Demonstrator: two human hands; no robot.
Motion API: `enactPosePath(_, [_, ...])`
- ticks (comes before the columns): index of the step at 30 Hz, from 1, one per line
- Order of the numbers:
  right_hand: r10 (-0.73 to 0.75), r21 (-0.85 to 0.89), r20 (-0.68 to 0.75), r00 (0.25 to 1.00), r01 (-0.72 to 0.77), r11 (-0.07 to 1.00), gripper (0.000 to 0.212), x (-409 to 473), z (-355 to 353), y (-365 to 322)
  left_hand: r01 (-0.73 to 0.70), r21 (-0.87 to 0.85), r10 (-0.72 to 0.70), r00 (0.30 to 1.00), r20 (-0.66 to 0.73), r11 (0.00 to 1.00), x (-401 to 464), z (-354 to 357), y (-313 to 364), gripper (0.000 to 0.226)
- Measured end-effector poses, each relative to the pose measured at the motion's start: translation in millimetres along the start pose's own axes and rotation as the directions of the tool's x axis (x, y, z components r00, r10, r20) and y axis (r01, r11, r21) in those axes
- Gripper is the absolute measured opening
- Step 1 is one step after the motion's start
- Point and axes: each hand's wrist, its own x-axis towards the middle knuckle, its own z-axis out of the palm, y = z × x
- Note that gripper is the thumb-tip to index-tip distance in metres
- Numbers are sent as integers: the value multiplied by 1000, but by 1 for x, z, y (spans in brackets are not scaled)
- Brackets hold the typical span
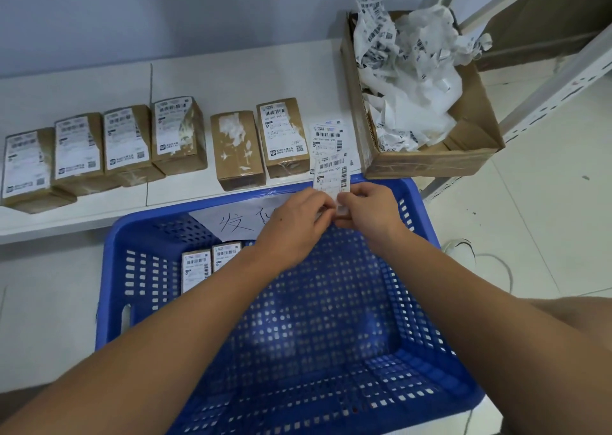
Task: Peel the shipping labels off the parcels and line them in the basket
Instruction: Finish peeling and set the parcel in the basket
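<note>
The grip of both hands, left hand and right hand, pinches one white printed shipping label above the blue perforated plastic basket; better to peel it slowly, keeping it flat.

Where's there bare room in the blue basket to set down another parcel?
Most of the basket floor is bare, right of the two parcels standing at its far left. The far rim is crowded: both hands, left and right, hold a label there.

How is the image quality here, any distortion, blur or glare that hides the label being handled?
Head view: wide-angle bending at the edges; even, soft light, no harsh glare; the label pinched by left hand and right hand is readable as barcodes, though fine print is blurred.
</note>
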Motion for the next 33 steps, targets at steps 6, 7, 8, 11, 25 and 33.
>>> enactPosePath(6, [-112,-19,37,993,113,993,9,-49,-14,-33,95,29,-96,995,14,995,-25,-74,-3,20])
enactPosePath(7, [-132,-4,65,989,133,991,9,-60,-14,-39,115,26,-115,993,9,993,-32,-87,-4,20])
enactPosePath(8, [-149,13,96,984,149,989,8,-71,-13,-44,139,14,-139,990,19,990,-39,-98,-4,20])
enactPosePath(11, [-166,51,173,971,160,986,8,-99,-7,-50,228,-104,-215,969,123,968,-64,-121,4,22])
enactPosePath(25, [-138,113,286,948,109,988,13,-105,21,-44,443,-403,-400,896,192,800,-93,-118,11,13])
enactPosePath(33, [-217,-22,324,921,237,971,49,-76,27,-47,458,-415,-448,885,128,786,-68,-119,-4,15])
